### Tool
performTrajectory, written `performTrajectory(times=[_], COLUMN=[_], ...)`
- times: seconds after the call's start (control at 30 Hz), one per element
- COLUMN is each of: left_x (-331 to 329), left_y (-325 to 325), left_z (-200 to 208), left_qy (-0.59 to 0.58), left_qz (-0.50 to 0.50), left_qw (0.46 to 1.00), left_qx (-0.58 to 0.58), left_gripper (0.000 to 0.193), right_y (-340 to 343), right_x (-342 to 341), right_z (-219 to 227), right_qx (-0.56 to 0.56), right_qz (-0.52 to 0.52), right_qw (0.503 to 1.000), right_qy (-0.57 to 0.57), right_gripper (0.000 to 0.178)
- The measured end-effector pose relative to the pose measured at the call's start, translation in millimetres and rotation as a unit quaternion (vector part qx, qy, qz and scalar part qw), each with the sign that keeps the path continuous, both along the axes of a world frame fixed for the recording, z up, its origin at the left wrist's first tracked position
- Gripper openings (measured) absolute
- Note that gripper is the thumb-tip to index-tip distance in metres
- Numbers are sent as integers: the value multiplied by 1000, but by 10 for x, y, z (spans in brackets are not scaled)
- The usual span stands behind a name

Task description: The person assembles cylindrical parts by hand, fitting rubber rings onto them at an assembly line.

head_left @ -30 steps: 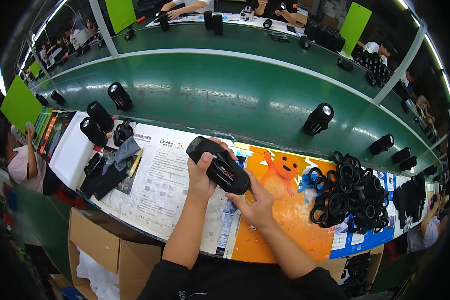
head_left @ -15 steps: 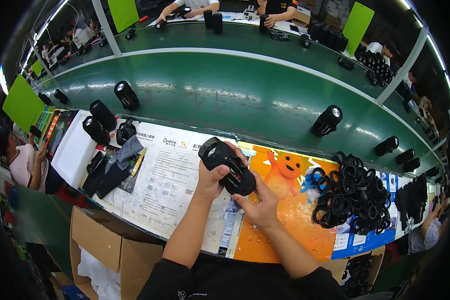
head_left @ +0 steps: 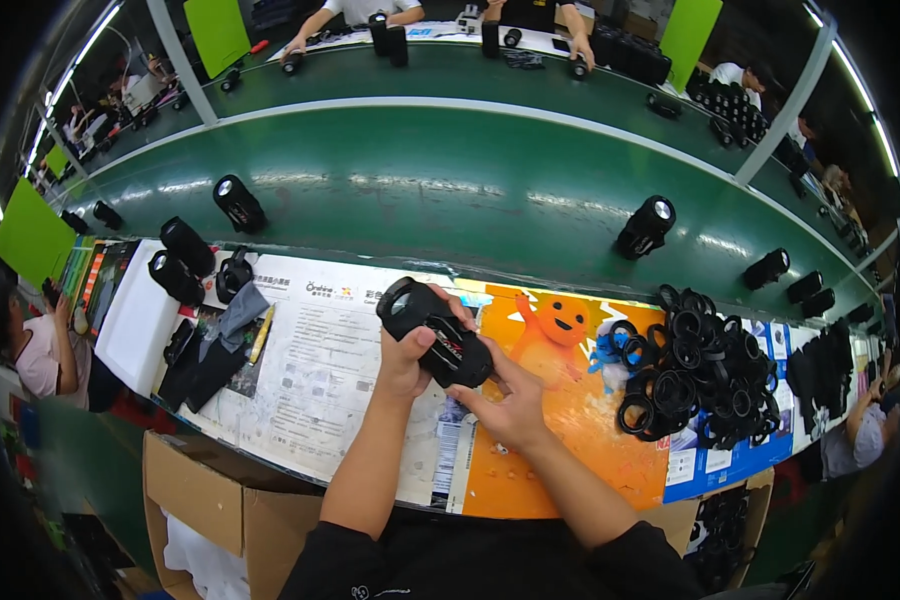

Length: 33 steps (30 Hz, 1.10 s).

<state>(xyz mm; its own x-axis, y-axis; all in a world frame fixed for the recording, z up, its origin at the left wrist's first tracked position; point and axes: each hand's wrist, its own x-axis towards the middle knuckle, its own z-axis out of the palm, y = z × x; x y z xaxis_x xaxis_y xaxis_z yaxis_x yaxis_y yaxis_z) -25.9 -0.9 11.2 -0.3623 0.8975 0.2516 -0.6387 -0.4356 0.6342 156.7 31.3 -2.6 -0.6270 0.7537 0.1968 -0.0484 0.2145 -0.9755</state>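
Between my two hands, above the bench, I hold a black cylindrical portable speaker (head_left: pixel 446 352) tilted, its round end pointing up and left. My left hand (head_left: pixel 403 365) wraps the near left side, with the thumb across the body and some fingertips showing at the far side. The right hand (head_left: pixel 513 398) grips the lower right end, thumb below and fingers along the edge. Under my hands lie a white printed sheet (head_left: pixel 315 350) and an orange sheet with a cartoon figure (head_left: pixel 560 440).
A heap of black rings (head_left: pixel 685 365) lies on the right. At left are several black speakers (head_left: pixel 177 277), grey and black cloths (head_left: pixel 235 325) and a yellow pen-like stick (head_left: pixel 262 335). Beyond runs a green conveyor (head_left: pixel 450 190) carrying spaced speakers. A cardboard box (head_left: pixel 195 485) stands below left.
The speaker has turned in my hands, so its round end now shows more as a face. Both hands keep their hold. Across the conveyor, a co-worker's hand has reached out to the right.
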Motion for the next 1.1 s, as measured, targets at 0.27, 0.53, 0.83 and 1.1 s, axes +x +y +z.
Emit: performTrajectory(times=[0.27,0.53,0.83,1.1], left_x=[-94,-92,-60,-147], left_y=[2,-31,27,-43], left_z=[-171,-61,29,15], left_qy=[-2,97,149,146], left_qz=[33,86,68,56], left_qw=[999,988,984,981], left_qx=[-16,-88,-77,-118], left_gripper=[59,49,70,61], right_y=[95,972,1759,1668], right_x=[18,983,1410,958], right_z=[184,766,545,790], right_qx=[81,287,405,324], right_qz=[4,-147,-78,-31], right_qw=[995,927,713,813], right_qy=[-66,-192,-567,-482], right_gripper=[82,17,18,22])
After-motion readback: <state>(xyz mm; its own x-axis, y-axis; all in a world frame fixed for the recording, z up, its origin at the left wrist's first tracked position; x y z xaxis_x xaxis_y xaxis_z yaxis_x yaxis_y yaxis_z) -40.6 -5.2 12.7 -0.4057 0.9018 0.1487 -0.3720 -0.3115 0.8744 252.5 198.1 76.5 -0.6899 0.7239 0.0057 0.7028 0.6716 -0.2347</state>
